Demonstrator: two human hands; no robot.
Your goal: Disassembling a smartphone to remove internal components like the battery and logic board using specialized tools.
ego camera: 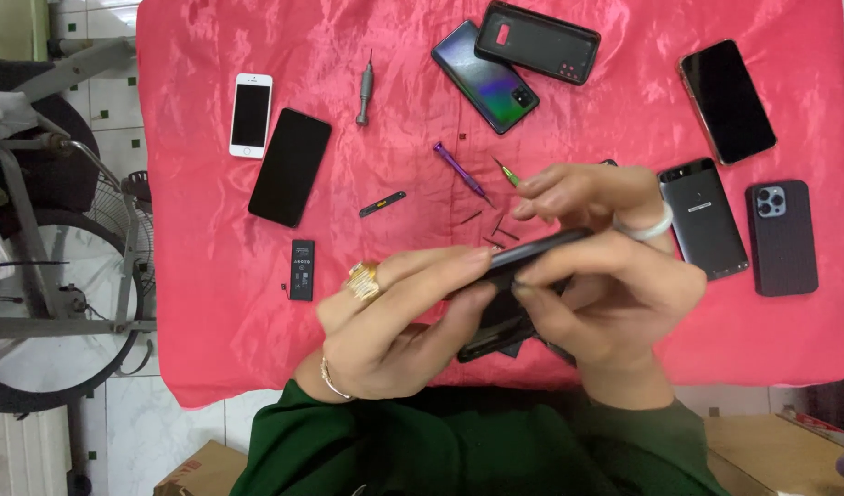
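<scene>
While gripped, phone (518,294) amid screwdrivers (461,173).

On the red cloth (211,303): 6 phones lying flat (290,167), 1 empty black phone case (537,41), 1 small black battery (301,269), 2 screwdrivers (364,90), 1 green-tipped tool (506,172), 1 black strip (382,204); 2 hands (394,317) share 1 dark phone (514,276).
</scene>
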